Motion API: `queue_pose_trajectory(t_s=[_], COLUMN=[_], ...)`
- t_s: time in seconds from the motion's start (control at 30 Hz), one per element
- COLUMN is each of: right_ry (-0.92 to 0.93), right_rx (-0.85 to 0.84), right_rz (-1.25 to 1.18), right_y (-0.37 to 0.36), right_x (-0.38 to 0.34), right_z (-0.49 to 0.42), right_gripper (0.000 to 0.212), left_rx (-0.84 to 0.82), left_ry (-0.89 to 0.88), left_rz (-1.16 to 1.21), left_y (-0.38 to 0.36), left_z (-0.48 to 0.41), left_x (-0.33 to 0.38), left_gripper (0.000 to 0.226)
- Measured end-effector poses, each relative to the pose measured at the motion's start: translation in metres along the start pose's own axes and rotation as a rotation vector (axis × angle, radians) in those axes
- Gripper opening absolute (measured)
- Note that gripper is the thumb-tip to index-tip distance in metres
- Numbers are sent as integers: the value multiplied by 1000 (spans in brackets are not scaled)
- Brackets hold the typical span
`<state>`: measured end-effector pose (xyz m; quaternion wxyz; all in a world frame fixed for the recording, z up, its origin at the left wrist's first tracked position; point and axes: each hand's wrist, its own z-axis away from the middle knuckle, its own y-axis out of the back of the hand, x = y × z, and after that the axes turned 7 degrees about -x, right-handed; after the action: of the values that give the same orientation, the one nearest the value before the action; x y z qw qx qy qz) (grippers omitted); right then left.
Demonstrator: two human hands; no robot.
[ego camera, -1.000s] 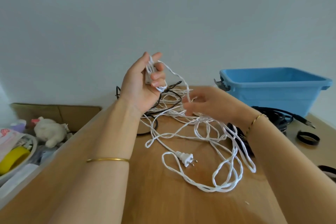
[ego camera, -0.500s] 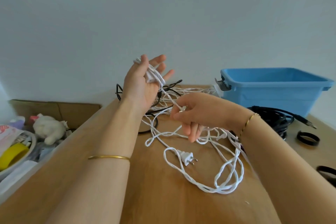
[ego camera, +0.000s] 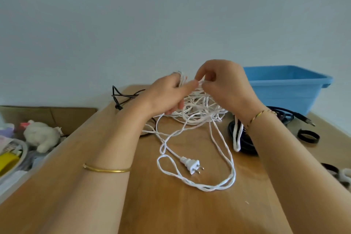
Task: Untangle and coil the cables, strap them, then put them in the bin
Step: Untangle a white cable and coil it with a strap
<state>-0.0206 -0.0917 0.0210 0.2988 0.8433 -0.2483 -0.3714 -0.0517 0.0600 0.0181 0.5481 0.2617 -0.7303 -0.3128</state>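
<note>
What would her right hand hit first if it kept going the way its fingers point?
Probably the left hand: the right hand points leftward at it, both pinching the tangled white cord. Depth is unclear.

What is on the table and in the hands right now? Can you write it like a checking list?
Surface: wooden table, mostly bare at the near edge.
Job's things: blue bin at back right; black straps on the right.
Clutter: plush toy off the table's left.
Grippers: left hand and right hand both pinch the white cable.
Cables: white plug lies loose; black cable by the bin.
Surroundings: plain wall.
</note>
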Motion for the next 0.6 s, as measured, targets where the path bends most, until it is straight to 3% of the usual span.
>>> queue_pose_trajectory(t_s=[0.1,0.2,0.33,0.6], right_ry=[12,73,54,-37], right_rx=[118,195,148,-176], right_rz=[33,163,264,105], right_y=[-3,-8,-10,-13], right_x=[4,4,15,24], right_z=[-1,-1,-3,-4], right_gripper=[14,9,10,6], left_rx=[-25,-8,-2,-55], left_ry=[22,65,82,86], left_rz=[-152,-230,68,546], left_y=[2,2,11,20], left_z=[0,-1,4,7], left_x=[-1,1,6,4], left_gripper=[17,33,40,36])
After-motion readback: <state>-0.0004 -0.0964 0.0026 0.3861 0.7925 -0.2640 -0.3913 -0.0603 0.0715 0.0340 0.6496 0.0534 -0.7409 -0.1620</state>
